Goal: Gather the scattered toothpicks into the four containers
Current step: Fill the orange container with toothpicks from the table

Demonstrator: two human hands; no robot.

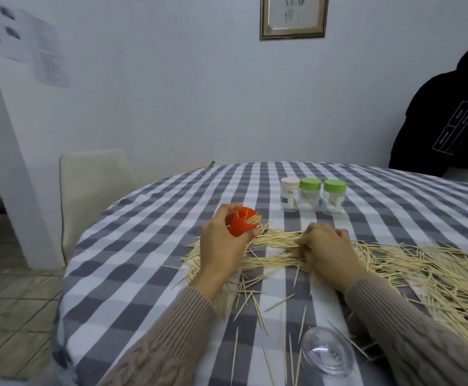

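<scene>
Across the checked table (149, 218) the toothpicks (411, 271) lie strewn mostly to my right, so I tilt the orange container (239, 222), clasped in my left hand (221, 243), toward my right hand (329, 246), curled shut on a bundle.

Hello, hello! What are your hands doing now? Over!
Left hand holds orange container. Right hand bunching toothpicks. Three jars capped. Nothing blocking.

Checked table (149, 246) — toothpicks (422, 274), three jars (309, 195), clear lid (328, 353).
</scene>
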